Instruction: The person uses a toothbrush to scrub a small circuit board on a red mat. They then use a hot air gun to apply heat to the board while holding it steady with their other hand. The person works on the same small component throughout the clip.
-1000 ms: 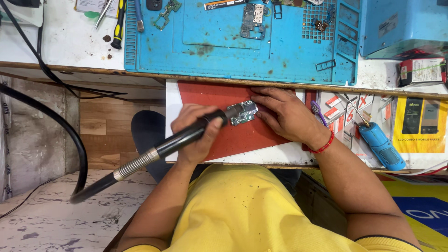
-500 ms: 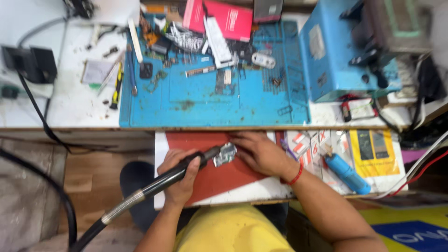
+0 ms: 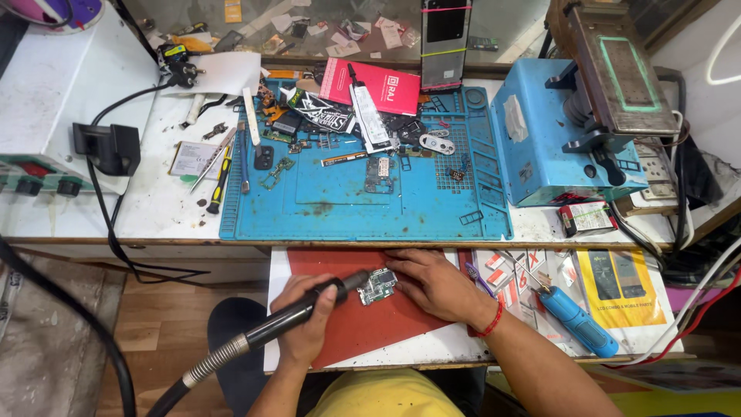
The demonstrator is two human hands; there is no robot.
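Hot-air wand over a small circuit board on a red mat.

From the left: black cable, yellow-handled screwdriver (image 3: 220,179) on the counter (image 3: 154,208), blue work mat (image 3: 363,208) littered with parts. Below it, the left hand (image 3: 309,320) grips the black wand (image 3: 301,313), nozzle touching the green circuit board (image 3: 377,286); the right hand (image 3: 436,286) lies flat, fingers pinning the board on the red mat (image 3: 370,324). Blue tool (image 3: 575,320) farther right.
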